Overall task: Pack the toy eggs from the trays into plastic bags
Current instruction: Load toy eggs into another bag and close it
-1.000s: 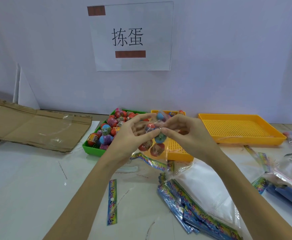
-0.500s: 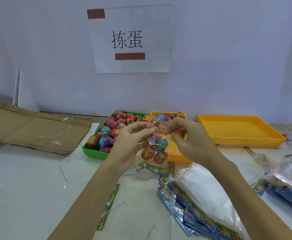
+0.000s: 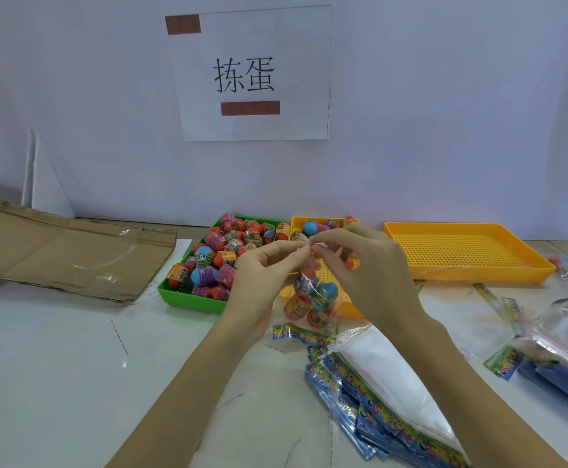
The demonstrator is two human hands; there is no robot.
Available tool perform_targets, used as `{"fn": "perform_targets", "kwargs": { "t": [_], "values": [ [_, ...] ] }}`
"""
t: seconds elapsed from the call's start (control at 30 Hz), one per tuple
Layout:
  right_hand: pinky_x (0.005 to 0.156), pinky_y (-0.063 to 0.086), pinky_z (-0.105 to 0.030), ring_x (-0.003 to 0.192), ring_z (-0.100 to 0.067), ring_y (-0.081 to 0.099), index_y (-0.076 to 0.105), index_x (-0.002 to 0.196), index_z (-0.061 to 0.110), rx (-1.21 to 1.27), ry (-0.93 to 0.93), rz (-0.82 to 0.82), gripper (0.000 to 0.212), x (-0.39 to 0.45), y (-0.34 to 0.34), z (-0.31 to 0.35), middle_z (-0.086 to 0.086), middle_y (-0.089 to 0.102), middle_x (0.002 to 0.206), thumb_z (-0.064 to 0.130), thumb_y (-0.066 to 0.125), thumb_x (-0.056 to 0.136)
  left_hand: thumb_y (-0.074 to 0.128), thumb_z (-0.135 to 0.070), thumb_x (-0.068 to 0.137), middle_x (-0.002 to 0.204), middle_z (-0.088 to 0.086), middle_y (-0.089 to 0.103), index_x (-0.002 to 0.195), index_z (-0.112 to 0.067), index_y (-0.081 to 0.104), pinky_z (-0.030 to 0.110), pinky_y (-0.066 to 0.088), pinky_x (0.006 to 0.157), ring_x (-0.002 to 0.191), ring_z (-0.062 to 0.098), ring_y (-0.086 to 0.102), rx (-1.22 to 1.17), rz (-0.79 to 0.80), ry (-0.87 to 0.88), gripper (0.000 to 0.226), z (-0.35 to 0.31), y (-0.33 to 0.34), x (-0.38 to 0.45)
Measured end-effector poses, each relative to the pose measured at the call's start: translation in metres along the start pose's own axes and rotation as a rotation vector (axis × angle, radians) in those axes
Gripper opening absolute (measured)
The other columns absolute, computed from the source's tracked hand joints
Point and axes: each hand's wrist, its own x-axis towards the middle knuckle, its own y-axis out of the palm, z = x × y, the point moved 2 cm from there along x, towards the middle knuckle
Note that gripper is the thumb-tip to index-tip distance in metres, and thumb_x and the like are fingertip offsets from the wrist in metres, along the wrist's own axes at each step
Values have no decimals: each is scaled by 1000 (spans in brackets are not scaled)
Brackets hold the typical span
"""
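Toy eggs in a clear plastic bag (image 3: 313,298) hang straight down, long axis vertical, below the left hand (image 3: 262,275) and right hand (image 3: 367,265), both pinching its mouth above the small yellow tray (image 3: 343,298).

Both hands raised together, fingertips meeting.
The left hand (image 3: 262,282) and right hand (image 3: 370,275) were held at mid-height, forearms converging from below. Thumbs and forefingers of each were pinched together at one point, remaining fingers loosely curled.
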Motion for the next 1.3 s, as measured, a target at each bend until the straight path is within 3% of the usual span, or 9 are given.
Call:
{"fn": "perform_targets", "kwargs": {
  "t": [0.2,0.37,0.53,0.73,0.93,1.17,1.3],
  "values": [
    [81,52,-35,94,-24,64,81,104,14,-88,-63,-53,16,-1,2,3,-5,72,101,21,79,90,63,-6,102,91,-2,81,97,-30,80,21,59,78,89,13,77,177,5,200,30,-3,3,-2],
    [79,59,-41,93,-26,68,80,106,10,-59,-93,-13,16,-1,2,0,-7,73,100,15,77,92,64,-4,101,95,-10,77,111,-19,76,18,58,82,91,4,73,462,6,364,22,-2,3,-2],
    [78,60,-44,91,-29,68,80,107,6,-33,-91,6,16,-2,3,0,-9,73,99,13,75,94,66,-4,99,94,-6,75,110,-14,78,19,58,80,87,7,71,567,-28,478,19,-3,4,-4],
    [72,59,-34,84,-21,67,76,97,6,4,-27,-19,7,-2,5,1,-6,71,96,10,75,92,69,-6,98,93,-6,76,108,-13,80,17,56,77,87,7,71,594,-19,499,16,-3,7,-6],
    [75,56,-24,85,-14,67,75,106,9,91,-58,22,12,-2,6,1,-1,72,99,11,73,95,69,-11,98,90,-6,77,104,-12,80,20,58,77,84,9,72,581,-27,446,12,-4,3,-4],
    [70,58,-28,78,-15,67,77,99,6,83,-84,18,7,1,2,-3,-3,75,91,8,76,92,69,-8,98,87,-8,73,103,-11,79,13,53,74,82,6,68,727,-4,579,12,-7,4,-4],
    [69,53,-19,73,-12,63,76,92,7,106,-6,-18,4,1,0,-2,-1,73,85,7,77,89,73,-10,96,87,-9,76,100,-17,81,19,57,74,82,9,71,641,-28,504,11,-6,3,-3]
  ]
}}
